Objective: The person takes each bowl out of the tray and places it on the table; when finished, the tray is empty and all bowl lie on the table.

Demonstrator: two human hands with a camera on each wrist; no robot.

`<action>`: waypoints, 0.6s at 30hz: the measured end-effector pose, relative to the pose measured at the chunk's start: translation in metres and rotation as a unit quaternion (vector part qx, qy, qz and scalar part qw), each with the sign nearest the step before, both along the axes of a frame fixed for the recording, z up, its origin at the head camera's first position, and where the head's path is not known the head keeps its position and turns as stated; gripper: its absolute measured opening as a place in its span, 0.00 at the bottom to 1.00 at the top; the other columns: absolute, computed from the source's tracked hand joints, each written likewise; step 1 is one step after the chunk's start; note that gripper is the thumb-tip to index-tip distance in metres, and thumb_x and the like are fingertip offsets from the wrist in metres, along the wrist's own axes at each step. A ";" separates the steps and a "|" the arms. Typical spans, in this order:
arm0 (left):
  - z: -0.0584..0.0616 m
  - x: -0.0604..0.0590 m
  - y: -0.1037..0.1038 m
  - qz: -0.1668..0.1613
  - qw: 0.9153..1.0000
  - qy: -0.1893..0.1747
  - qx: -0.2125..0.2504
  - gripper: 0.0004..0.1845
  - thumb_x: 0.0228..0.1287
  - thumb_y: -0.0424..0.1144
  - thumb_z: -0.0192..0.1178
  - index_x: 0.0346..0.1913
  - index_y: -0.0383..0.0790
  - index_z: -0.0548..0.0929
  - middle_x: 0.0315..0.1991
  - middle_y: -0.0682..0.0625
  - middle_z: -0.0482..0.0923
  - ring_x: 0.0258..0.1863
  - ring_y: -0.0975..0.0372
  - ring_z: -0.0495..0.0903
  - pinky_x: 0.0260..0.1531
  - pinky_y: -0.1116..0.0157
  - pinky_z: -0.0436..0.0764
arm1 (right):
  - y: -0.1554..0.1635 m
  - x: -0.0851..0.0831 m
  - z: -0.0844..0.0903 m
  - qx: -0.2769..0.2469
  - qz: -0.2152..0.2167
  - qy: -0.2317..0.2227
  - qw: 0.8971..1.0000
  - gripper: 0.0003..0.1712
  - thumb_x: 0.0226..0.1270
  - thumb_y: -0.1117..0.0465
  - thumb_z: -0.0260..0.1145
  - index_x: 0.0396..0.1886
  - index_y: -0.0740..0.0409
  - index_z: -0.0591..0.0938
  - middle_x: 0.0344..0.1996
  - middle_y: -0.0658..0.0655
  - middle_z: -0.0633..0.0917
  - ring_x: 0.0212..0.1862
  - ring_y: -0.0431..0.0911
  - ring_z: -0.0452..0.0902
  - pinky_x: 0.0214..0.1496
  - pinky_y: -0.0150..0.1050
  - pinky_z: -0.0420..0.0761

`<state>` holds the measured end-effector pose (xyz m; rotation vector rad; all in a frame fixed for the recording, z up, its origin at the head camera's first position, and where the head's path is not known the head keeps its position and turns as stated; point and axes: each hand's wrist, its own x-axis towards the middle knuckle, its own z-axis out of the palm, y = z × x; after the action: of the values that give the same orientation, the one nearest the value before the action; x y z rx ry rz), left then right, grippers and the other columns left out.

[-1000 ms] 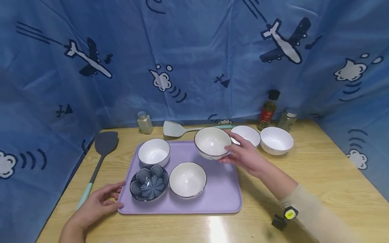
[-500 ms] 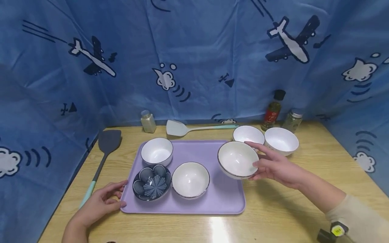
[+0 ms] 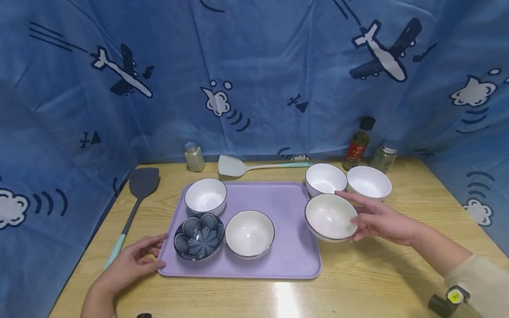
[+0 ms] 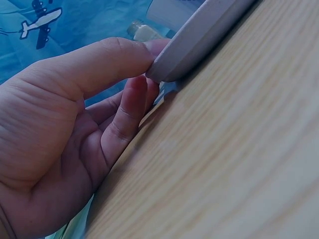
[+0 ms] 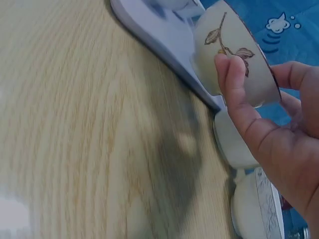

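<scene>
My right hand (image 3: 383, 223) grips a cream bowl (image 3: 331, 216) by its right side, holding it up over the right edge of the lilac tray (image 3: 288, 247). A brown leaf pattern shows on the outside of this bowl in the right wrist view, where fingers (image 5: 234, 87) lie along its wall. My left hand (image 3: 129, 265) pinches the tray's left edge, thumb on the rim and fingers curled below it, as the left wrist view shows. On the tray stand a white bowl (image 3: 206, 196), a dark blue petal-patterned bowl (image 3: 203, 242) and another cream bowl (image 3: 249, 234).
Beyond the held bowl, two white bowls (image 3: 325, 177) (image 3: 370, 182) stand side by side on the wooden table. A red-labelled bottle (image 3: 355, 148) and a jar (image 3: 384, 158) are behind them. A pale spatula (image 3: 234, 167), a small shaker (image 3: 194, 158) and a dark turner (image 3: 139, 187) surround the tray.
My right hand has carried the cream bowl from above the tray's back right part rightward and towards me, to its right edge. The left hand stays at the tray's left edge.
</scene>
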<state>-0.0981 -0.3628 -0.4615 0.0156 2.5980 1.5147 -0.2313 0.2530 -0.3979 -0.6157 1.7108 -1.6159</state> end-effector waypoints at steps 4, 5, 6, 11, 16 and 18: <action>0.000 -0.001 0.000 0.004 1.000 -0.008 -0.003 0.37 0.58 0.40 0.73 0.71 0.40 0.72 0.55 0.42 0.74 0.45 0.69 0.76 0.41 0.72 0.80 | 0.005 -0.003 -0.004 0.008 0.007 0.013 1.000 0.41 0.75 0.72 0.52 0.81 0.50 0.48 0.66 0.54 0.67 0.46 0.54 0.85 0.49 0.51 0.85; -0.001 -0.001 0.000 0.005 1.000 -0.008 -0.004 0.37 0.58 0.40 0.73 0.70 0.41 0.72 0.55 0.42 0.74 0.45 0.68 0.76 0.41 0.72 0.80 | 0.006 -0.004 -0.006 0.012 0.006 0.017 1.000 0.41 0.75 0.72 0.52 0.81 0.51 0.47 0.66 0.55 0.67 0.46 0.55 0.85 0.49 0.51 0.85; -0.001 -0.001 0.000 0.005 1.000 -0.007 -0.003 0.36 0.58 0.40 0.73 0.70 0.41 0.72 0.55 0.42 0.74 0.45 0.68 0.76 0.41 0.72 0.80 | 0.006 -0.005 -0.007 0.014 0.006 0.019 1.000 0.41 0.75 0.72 0.52 0.81 0.51 0.47 0.67 0.55 0.66 0.46 0.55 0.85 0.49 0.52 0.85; -0.002 0.000 0.000 0.005 1.000 -0.005 -0.001 0.36 0.58 0.40 0.73 0.70 0.41 0.73 0.55 0.42 0.75 0.45 0.68 0.77 0.41 0.71 0.80 | 0.011 -0.010 -0.012 0.008 0.012 0.015 1.000 0.42 0.75 0.72 0.51 0.81 0.51 0.46 0.66 0.55 0.67 0.47 0.58 0.85 0.50 0.54 0.84; -0.001 0.000 0.000 0.007 1.000 -0.007 -0.002 0.36 0.58 0.40 0.73 0.70 0.41 0.73 0.55 0.43 0.75 0.45 0.68 0.76 0.40 0.71 0.80 | 0.014 -0.013 -0.016 0.004 0.007 0.011 1.000 0.42 0.76 0.71 0.51 0.82 0.52 0.44 0.64 0.55 0.69 0.47 0.59 0.85 0.51 0.55 0.83; -0.001 0.000 0.000 0.006 1.000 -0.007 0.001 0.36 0.58 0.40 0.73 0.70 0.41 0.73 0.55 0.42 0.74 0.45 0.68 0.76 0.41 0.71 0.80 | 0.016 -0.013 -0.018 0.008 0.003 0.010 1.000 0.42 0.76 0.71 0.51 0.82 0.52 0.43 0.65 0.56 0.68 0.47 0.58 0.86 0.51 0.55 0.83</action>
<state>-0.0984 -0.3626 -0.4625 -0.0103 2.5897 1.5150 -0.2448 0.2685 -0.4160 -0.6311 1.7336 -1.5970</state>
